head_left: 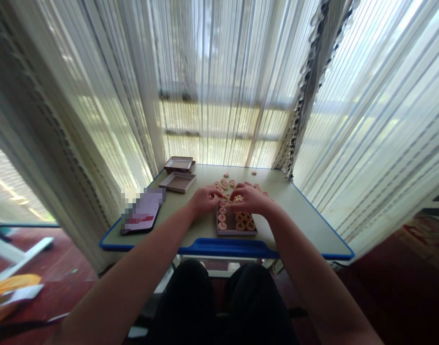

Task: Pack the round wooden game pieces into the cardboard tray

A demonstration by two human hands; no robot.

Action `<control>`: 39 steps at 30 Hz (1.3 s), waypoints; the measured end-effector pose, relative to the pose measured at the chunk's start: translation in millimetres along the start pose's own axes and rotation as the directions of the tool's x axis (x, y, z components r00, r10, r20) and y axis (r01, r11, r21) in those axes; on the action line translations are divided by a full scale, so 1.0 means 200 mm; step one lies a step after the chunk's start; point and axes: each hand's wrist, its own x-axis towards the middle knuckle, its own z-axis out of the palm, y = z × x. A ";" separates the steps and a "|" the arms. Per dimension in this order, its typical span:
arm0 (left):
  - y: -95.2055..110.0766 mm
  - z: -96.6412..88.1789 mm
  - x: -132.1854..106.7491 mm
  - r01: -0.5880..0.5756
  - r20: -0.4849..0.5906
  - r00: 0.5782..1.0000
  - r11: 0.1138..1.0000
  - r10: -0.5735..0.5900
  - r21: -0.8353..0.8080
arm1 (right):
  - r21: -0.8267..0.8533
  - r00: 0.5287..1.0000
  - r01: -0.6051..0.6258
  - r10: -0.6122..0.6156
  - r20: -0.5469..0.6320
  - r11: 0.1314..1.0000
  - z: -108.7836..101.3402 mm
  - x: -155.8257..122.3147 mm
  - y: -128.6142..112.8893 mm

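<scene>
Round wooden Chinese chess pieces with red and dark characters fill part of a shallow box (237, 233) near the front of the table. Red-marked pieces (222, 225) line its left side; dark-marked pieces (245, 225) sit at the lower right, with a bare strip between. My left hand (205, 199) is at the box's upper left corner, fingers bent together at the pieces; what they hold is hidden. Over the box's upper right arches my right hand (251, 197), thumb and fingers apart around pieces there. Beyond both hands, several loose pieces (225, 186) lie scattered.
Two shallow trays, a nearer tray (178, 183) and a farther tray (179, 164), stand at the table's back left. A tablet-like device (142, 215) lies on the left. The table (306, 225) has a blue rim, and striped curtains (219, 72) hang behind it.
</scene>
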 end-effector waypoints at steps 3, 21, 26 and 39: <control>0.00 0.00 0.00 0.005 0.028 1.000 1.000 -0.005 0.016 | -0.007 1.000 0.006 -0.006 -0.011 1.000 0.00 0.00 -0.01; 0.00 0.01 0.03 -0.021 0.136 0.990 1.000 0.022 -0.010 | -0.159 0.999 0.035 -0.031 0.030 0.987 0.05 0.01 -0.03; -0.01 0.01 0.03 -0.016 0.144 0.990 1.000 0.013 0.018 | -0.232 0.997 0.025 -0.006 0.079 0.972 0.05 0.02 -0.06; -0.01 0.01 0.03 -0.029 0.105 0.994 0.998 0.022 0.063 | -0.282 0.994 0.023 0.007 0.105 0.959 0.07 0.03 -0.06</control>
